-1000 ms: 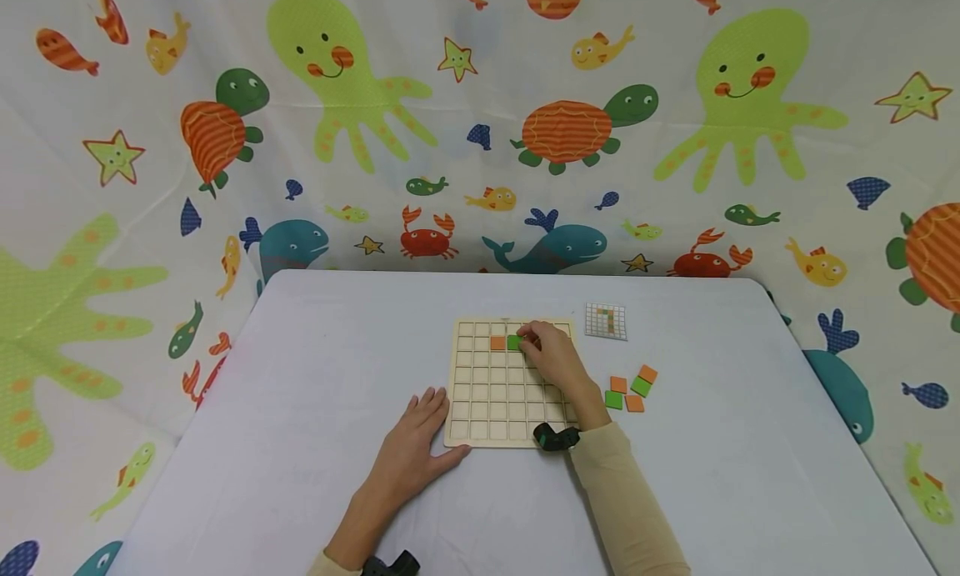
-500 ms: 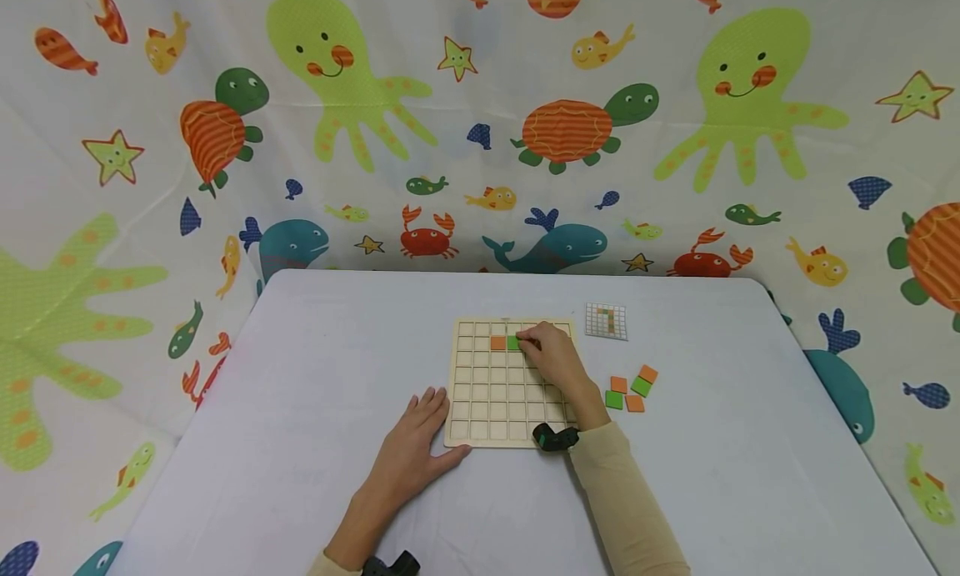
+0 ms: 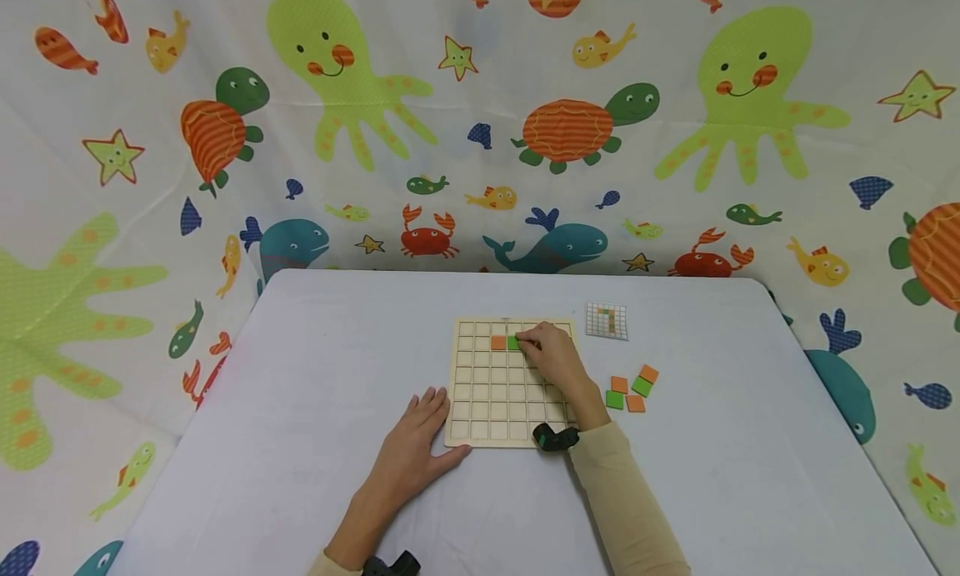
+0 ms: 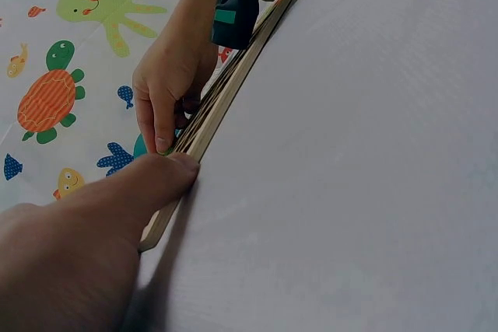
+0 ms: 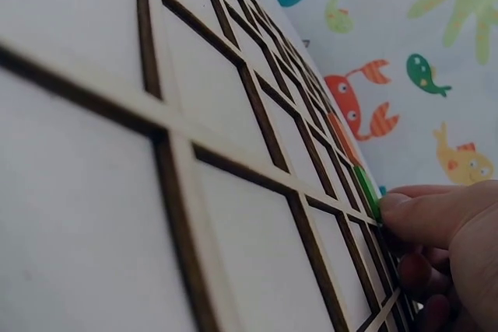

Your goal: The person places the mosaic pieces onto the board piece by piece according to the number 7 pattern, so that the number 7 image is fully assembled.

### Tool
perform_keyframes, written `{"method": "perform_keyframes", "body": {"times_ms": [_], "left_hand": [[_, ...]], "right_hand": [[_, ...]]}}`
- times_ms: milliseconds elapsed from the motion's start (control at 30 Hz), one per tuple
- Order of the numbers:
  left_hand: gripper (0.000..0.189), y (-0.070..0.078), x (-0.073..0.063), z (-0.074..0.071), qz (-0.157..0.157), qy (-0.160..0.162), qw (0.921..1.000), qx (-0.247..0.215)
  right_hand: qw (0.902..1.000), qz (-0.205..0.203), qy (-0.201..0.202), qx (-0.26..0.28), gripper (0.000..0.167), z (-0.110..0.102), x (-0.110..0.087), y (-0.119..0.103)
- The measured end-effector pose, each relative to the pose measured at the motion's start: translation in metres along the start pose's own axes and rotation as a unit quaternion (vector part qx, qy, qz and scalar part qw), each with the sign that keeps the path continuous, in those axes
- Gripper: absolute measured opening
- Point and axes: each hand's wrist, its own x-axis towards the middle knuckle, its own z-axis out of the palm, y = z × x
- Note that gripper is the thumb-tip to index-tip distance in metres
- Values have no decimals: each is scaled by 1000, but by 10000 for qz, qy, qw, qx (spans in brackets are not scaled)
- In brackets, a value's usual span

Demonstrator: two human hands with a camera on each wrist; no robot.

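A square wooden grid board point(image 3: 480, 393) lies on the white table. In its second row from the back sit an orange tile point(image 3: 498, 343) and, just right of it, a green tile point(image 3: 513, 343). My right hand point(image 3: 555, 358) reaches over the board, its thumb and index finger pinching the right edge of the green tile. The right wrist view has that tile's edge point(image 5: 367, 192) against the fingertips. My left hand point(image 3: 412, 434) rests at the board's front left, fingers straight along the left side and thumb at the near corner.
Several loose orange and green tiles point(image 3: 615, 400) lie right of the board. Behind them is a small card point(image 3: 606, 321) with a printed grid and coloured squares. A sea-animal curtain point(image 3: 450, 184) hangs behind the table.
Almost nothing moves. The right hand's fingers draw slightly closer together at the green tile, and the left hand keeps its place.
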Motion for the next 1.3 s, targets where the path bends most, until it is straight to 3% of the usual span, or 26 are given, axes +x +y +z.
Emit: {"method": "perform_keyframes", "body": {"times_ms": [733,1300], "left_hand": [[82,1,-1,0,24,76,10000,36],[83,0,-1,0,27,71,10000,64]], "right_hand": [[9977,262,-437,444,31,-9,-6,-3],[9984,177,-260,470,28,-18,-17,-5]]}}
